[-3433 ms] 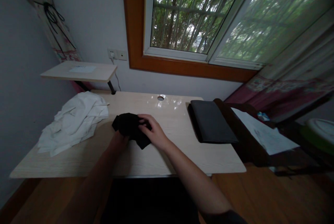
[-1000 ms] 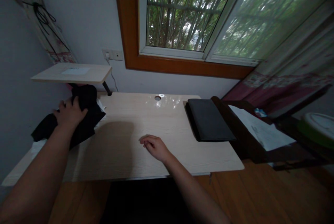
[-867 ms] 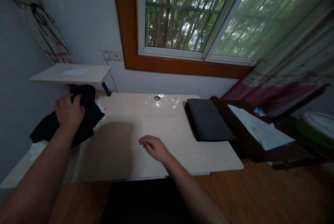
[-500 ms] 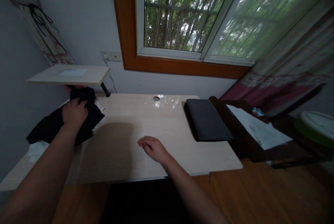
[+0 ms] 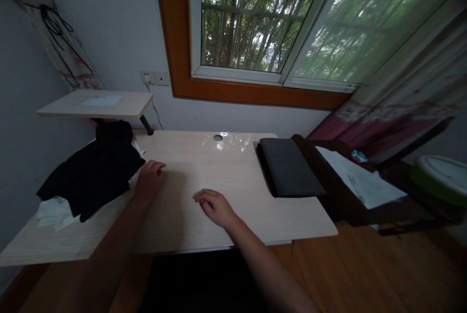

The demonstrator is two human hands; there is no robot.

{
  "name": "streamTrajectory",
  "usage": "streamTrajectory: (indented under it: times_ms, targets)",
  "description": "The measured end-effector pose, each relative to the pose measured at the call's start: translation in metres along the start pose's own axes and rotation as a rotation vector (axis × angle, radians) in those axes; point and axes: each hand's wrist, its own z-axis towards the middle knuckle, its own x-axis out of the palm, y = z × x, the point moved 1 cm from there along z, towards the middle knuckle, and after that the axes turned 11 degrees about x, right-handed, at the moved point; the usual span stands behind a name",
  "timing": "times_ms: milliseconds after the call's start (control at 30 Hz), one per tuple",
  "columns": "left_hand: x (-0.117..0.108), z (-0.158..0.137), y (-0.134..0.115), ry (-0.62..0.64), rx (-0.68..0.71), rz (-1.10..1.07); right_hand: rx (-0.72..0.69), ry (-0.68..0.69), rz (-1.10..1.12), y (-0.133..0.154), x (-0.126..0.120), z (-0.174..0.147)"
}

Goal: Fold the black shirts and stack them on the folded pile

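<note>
While both hands rest on the tabletop (image 5: 241,191), neither grip holds anything. Left hand (image 5: 149,179): palm down with fingers loosely curled and empty, lying just beside the near right edge of the black garment (image 5: 93,171), close to it, though contact cannot be confirmed. Right hand (image 5: 215,206): fingers bent under, knuckles up, empty, well apart from the garment and to the right of the left hand. The black garment lies in a loose heap left of the left hand, draped over a white cloth (image 5: 54,209) of which only the near corner shows. A small raised shelf (image 5: 95,103) stands above and beyond the heap; a black folder (image 5: 290,167) lies well to the right of the right hand.

Risks, as judged: the heap sits close to the left and near edges of the tabletop, so a sideways brush of the left hand could push it or the white cloth over the edge. A pull on the black fabric alone could drag the cloth beneath with it, since the two overlap.
</note>
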Motion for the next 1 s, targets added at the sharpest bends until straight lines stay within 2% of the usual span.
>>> streamTrajectory:
  times_ms: [167, 267, 367, 533, 633, 733, 833, 1000]
  targets:
    - [0.002, -0.007, -0.009, -0.006, -0.052, -0.058, 0.052, -0.187, -0.036, -0.004, -0.008, -0.001]
    - [-0.001, -0.009, -0.009, -0.023, -0.078, -0.051, 0.098, -0.327, -0.146, -0.010, -0.024, -0.003]
    - [-0.001, -0.010, -0.008, -0.029, -0.076, -0.031, 0.151, -0.452, -0.327, -0.014, -0.055, -0.005]
    - [0.001, -0.011, -0.008, -0.029, -0.051, -0.004, 0.298, -0.627, -0.699, -0.020, -0.127, -0.009]
    - [0.001, -0.012, -0.007, -0.053, -0.027, -0.009, 0.448, -0.676, -0.927, -0.029, -0.165, -0.015]
    - [0.001, -0.012, -0.007, -0.067, -0.006, -0.011, 0.606, -0.695, -1.098, -0.041, -0.188, -0.026]
    - [0.001, -0.012, -0.006, -0.069, -0.005, -0.012, 0.724, -0.669, -1.188, -0.051, -0.196, -0.036]
    - [0.002, -0.013, -0.005, -0.070, 0.014, -0.039, 0.772, -0.615, -1.242, -0.056, -0.196, -0.041]
